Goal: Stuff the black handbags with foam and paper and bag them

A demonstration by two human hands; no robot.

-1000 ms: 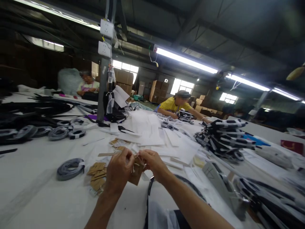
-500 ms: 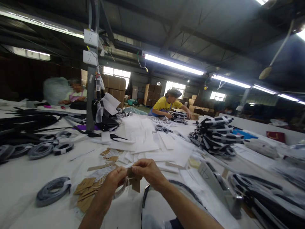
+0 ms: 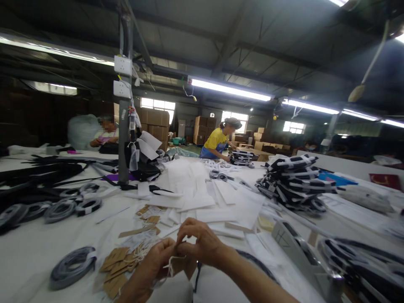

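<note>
My left hand and my right hand meet low in the middle of the head view. Both are closed, fingertips pinched on a brown card hang tag with a white string. The fingers hide the tag's upper part. Left of my left hand lies a heap of similar brown hang tags, with white strings among them. Under my right forearm a black cord-like edge shows on white material; the arm covers much of it.
Loose white sheets spread beyond my hands. A grey coil lies at left, a grey tape dispenser-like device at right. Stacked black-and-white bundles stand farther right. A post rises from the table. A co-worker in yellow bends over bundles opposite.
My right fingers have curled more over the hang tag, and both hands sit slightly lower in view. The co-worker in yellow has drawn an arm back. The view has shifted slightly.
</note>
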